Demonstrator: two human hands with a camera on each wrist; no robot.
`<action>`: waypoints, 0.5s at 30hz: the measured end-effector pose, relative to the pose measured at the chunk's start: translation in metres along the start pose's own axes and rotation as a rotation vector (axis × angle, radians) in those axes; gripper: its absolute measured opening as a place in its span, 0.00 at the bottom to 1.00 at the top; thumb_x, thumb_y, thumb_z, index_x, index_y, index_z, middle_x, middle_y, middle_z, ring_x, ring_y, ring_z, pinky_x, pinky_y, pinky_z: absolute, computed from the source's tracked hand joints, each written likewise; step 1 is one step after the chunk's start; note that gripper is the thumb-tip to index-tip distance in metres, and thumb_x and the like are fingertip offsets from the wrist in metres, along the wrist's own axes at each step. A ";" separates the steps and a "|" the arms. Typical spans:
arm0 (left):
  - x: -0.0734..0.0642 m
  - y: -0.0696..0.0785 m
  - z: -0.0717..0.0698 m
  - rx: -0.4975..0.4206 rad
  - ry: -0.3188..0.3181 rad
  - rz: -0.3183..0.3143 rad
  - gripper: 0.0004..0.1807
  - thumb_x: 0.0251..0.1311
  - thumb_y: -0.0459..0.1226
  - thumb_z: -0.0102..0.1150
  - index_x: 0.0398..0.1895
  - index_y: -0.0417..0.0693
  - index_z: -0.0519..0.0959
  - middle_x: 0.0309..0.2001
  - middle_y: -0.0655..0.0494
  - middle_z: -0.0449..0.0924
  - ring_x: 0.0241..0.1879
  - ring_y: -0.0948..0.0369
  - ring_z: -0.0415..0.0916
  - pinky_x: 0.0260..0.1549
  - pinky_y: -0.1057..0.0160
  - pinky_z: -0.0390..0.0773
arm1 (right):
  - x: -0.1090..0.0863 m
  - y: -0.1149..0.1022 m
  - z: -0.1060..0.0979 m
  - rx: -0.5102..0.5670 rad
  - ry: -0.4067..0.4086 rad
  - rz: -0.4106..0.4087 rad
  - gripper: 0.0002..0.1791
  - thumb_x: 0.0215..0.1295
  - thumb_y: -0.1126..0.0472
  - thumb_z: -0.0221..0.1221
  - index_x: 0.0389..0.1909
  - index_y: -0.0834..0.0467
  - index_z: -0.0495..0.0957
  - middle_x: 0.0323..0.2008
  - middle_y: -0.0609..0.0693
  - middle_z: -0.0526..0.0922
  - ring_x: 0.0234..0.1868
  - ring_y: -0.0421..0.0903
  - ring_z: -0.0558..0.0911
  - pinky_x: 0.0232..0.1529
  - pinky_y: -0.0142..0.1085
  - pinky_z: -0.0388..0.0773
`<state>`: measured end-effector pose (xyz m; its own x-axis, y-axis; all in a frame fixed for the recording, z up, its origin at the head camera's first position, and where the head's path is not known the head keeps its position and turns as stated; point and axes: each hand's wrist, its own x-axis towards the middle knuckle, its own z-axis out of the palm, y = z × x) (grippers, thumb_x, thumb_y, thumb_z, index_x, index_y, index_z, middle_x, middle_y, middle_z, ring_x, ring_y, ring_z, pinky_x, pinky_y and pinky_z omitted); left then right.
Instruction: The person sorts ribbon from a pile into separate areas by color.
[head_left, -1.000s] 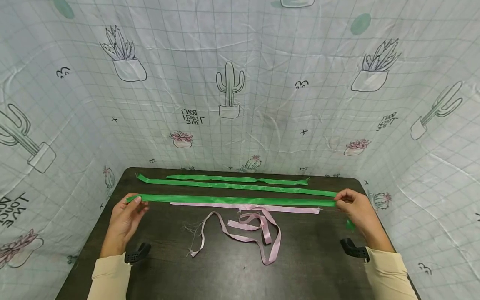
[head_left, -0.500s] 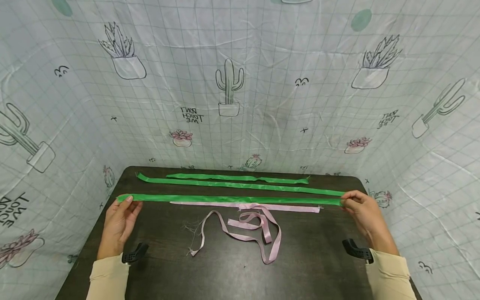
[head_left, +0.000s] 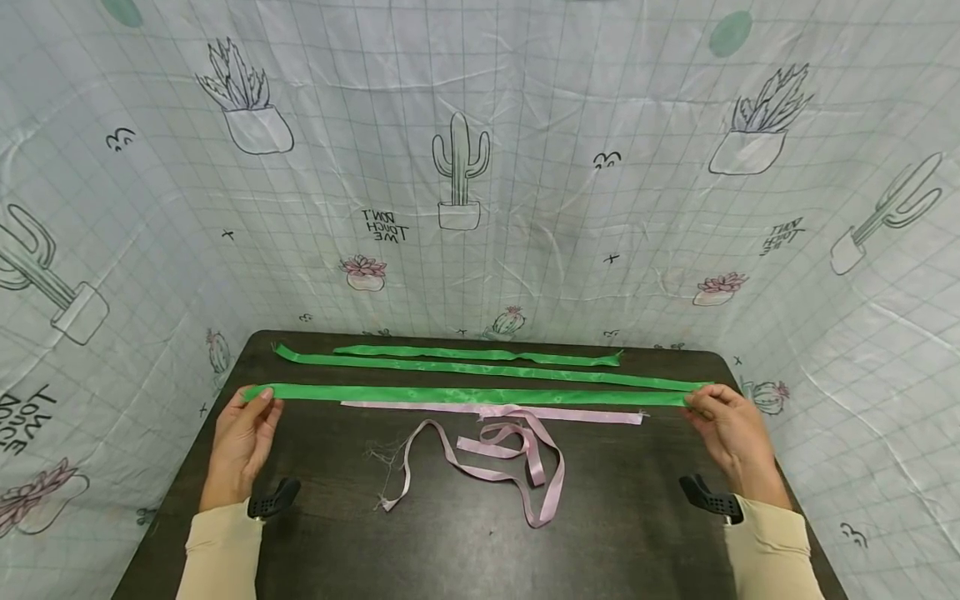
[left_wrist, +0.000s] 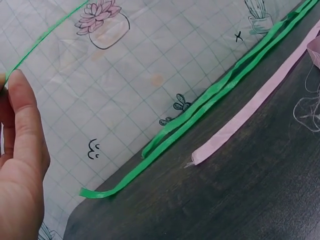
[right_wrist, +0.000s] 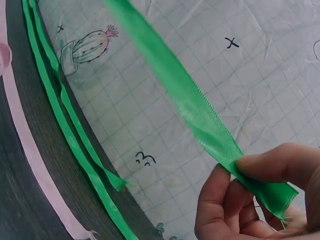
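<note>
A wide green satin ribbon (head_left: 465, 395) is stretched straight between both hands, raised over the table. My left hand (head_left: 243, 433) pinches its left end between thumb and fingers; in the left wrist view the ribbon appears edge-on above the fingertips. At the other end my right hand (head_left: 731, 429) pinches the ribbon near its frayed tip, thumb on top, as the right wrist view shows. Behind it, two more green ribbons, a long one (head_left: 450, 367) and a shorter one (head_left: 420, 353), lie along the table's far edge. A straight pink ribbon (head_left: 600, 414) lies just in front of the held one.
A loosely curled pink ribbon (head_left: 551, 492) lies mid-table, with loose threads (head_left: 384, 458) by its left end. The dark wooden table (head_left: 450, 567) meets a hanging printed cloth (head_left: 540, 208) at the back and sides.
The hands first spread farther apart, drawing the green ribbon out, then the left shifted slightly right. The green tail that hung below the right hand is no longer seen.
</note>
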<state>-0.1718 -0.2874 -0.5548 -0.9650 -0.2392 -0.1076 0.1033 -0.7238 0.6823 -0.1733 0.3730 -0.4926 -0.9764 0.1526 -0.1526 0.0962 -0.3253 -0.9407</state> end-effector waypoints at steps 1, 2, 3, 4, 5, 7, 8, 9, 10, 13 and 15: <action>0.001 -0.001 0.000 0.010 0.002 0.001 0.11 0.73 0.23 0.56 0.33 0.44 0.80 0.34 0.55 0.82 0.37 0.63 0.80 0.43 0.70 0.85 | 0.001 0.001 0.000 0.023 0.006 0.005 0.16 0.75 0.77 0.54 0.30 0.56 0.81 0.36 0.46 0.81 0.34 0.42 0.83 0.40 0.32 0.85; 0.002 -0.001 0.000 0.015 0.005 0.002 0.11 0.72 0.23 0.56 0.32 0.45 0.79 0.34 0.55 0.82 0.37 0.63 0.80 0.43 0.71 0.85 | 0.002 0.001 0.001 0.051 0.009 0.008 0.17 0.75 0.77 0.53 0.30 0.57 0.81 0.35 0.46 0.81 0.34 0.42 0.83 0.40 0.32 0.84; 0.003 -0.002 0.000 0.018 0.009 0.002 0.11 0.72 0.23 0.57 0.32 0.45 0.79 0.34 0.55 0.82 0.36 0.63 0.80 0.42 0.71 0.85 | 0.003 0.002 0.001 0.077 0.015 0.010 0.17 0.74 0.78 0.53 0.29 0.57 0.81 0.34 0.47 0.81 0.33 0.43 0.83 0.40 0.32 0.84; 0.004 -0.003 -0.001 0.022 0.013 0.000 0.12 0.72 0.23 0.57 0.32 0.45 0.79 0.34 0.56 0.82 0.36 0.64 0.80 0.42 0.71 0.85 | 0.004 0.003 0.002 0.100 0.021 0.011 0.18 0.74 0.79 0.53 0.28 0.58 0.81 0.33 0.48 0.82 0.32 0.43 0.82 0.39 0.33 0.84; 0.006 -0.003 -0.001 0.025 0.018 0.001 0.12 0.72 0.23 0.57 0.32 0.45 0.79 0.34 0.56 0.82 0.36 0.64 0.80 0.42 0.71 0.85 | 0.005 0.004 0.002 0.117 0.025 0.011 0.18 0.74 0.79 0.53 0.28 0.58 0.81 0.32 0.48 0.82 0.30 0.42 0.81 0.39 0.33 0.84; 0.009 -0.004 -0.001 0.033 0.025 -0.005 0.11 0.71 0.23 0.58 0.32 0.46 0.78 0.34 0.56 0.82 0.36 0.64 0.80 0.42 0.71 0.84 | 0.009 0.006 0.003 0.144 0.036 0.014 0.18 0.73 0.80 0.53 0.27 0.59 0.81 0.29 0.49 0.80 0.28 0.42 0.80 0.39 0.33 0.84; 0.011 -0.004 -0.001 0.037 0.030 -0.009 0.11 0.72 0.23 0.57 0.32 0.46 0.78 0.34 0.56 0.82 0.36 0.64 0.81 0.42 0.71 0.84 | 0.011 0.008 0.003 0.149 0.044 0.018 0.19 0.73 0.81 0.53 0.26 0.59 0.81 0.27 0.49 0.79 0.27 0.41 0.78 0.38 0.33 0.84; 0.013 -0.005 -0.001 0.049 0.034 -0.014 0.11 0.72 0.24 0.57 0.32 0.46 0.78 0.35 0.57 0.82 0.36 0.64 0.80 0.42 0.71 0.84 | 0.013 0.009 0.002 0.149 0.053 0.026 0.18 0.73 0.80 0.53 0.26 0.59 0.80 0.28 0.49 0.79 0.27 0.41 0.78 0.38 0.33 0.83; 0.016 -0.005 -0.002 0.065 0.038 -0.019 0.11 0.72 0.24 0.57 0.32 0.46 0.78 0.35 0.57 0.82 0.37 0.64 0.80 0.42 0.72 0.84 | 0.015 0.011 0.002 0.143 0.062 0.037 0.18 0.73 0.80 0.53 0.26 0.59 0.80 0.28 0.48 0.78 0.27 0.41 0.78 0.39 0.32 0.83; 0.024 -0.009 -0.002 0.111 0.051 -0.029 0.13 0.73 0.24 0.56 0.31 0.47 0.78 0.35 0.58 0.82 0.37 0.65 0.80 0.42 0.72 0.84 | 0.021 0.015 0.000 0.120 0.076 0.087 0.16 0.74 0.78 0.54 0.28 0.58 0.79 0.34 0.48 0.76 0.31 0.41 0.80 0.40 0.31 0.83; 0.031 -0.012 -0.003 0.157 0.062 -0.044 0.12 0.73 0.24 0.57 0.31 0.47 0.78 0.35 0.59 0.81 0.37 0.66 0.81 0.43 0.72 0.84 | 0.026 0.019 0.000 0.093 0.088 0.125 0.15 0.76 0.75 0.54 0.29 0.57 0.79 0.37 0.47 0.76 0.35 0.41 0.81 0.41 0.30 0.83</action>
<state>-0.2023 -0.2880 -0.5687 -0.9507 -0.2523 -0.1806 0.0178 -0.6253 0.7802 -0.1968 0.3711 -0.5148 -0.9371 0.1851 -0.2959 0.1931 -0.4311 -0.8814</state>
